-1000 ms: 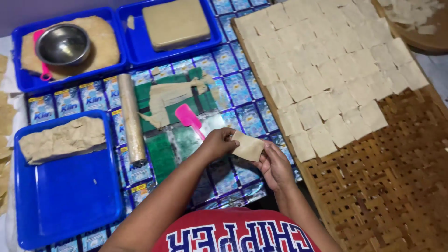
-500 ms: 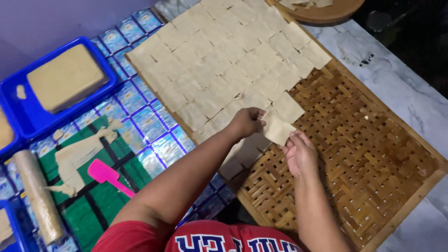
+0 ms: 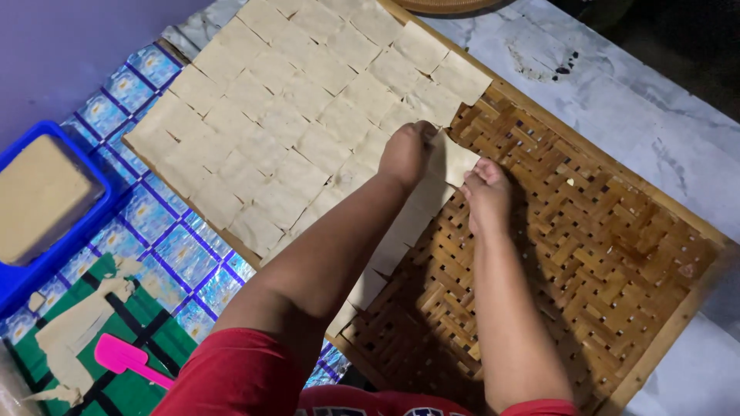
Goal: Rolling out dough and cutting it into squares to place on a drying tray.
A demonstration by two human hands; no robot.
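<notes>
Marble-patterned grey bench (image 3: pixel 617 92) under dim light, carrying a woven bamboo tray (image 3: pixel 609 254) set at a slant across the view.

Item 1: thin pale dough square (image 3: pixel 455 160), held flat just above the bare weave, at the ragged edge where the laid squares end. Its long axis, as far as the shadow lets one judge, runs along the tray's short side.

Item 2: left hand (image 3: pixel 407 152), fingers curled down, pinching the square's near-left edge. It lies toward the covered half of the tray.

Item 3: right hand (image 3: pixel 486 194), fingers bunched, pinching the square's lower right corner from the bare half of the tray. Both hands touch the square; the square lies between them, slightly beyond the right hand's knuckles. The two are about equally near.

Item 4: sheet of laid dough squares (image 3: pixel 308 115), edge to edge in rows, covering the tray's far-left half.

Item 5: blue patterned cloth (image 3: pixel 166 246), left of the tray.

Item 6: blue plastic tub (image 3: pixel 92 223) holding a tan dough slab (image 3: pixel 38 196), well left of the tray.

Item 7: green mat (image 3: pixel 146 339) with dough scraps and a pink spatula (image 3: pixel 123 358), near-left of the tray.
</notes>
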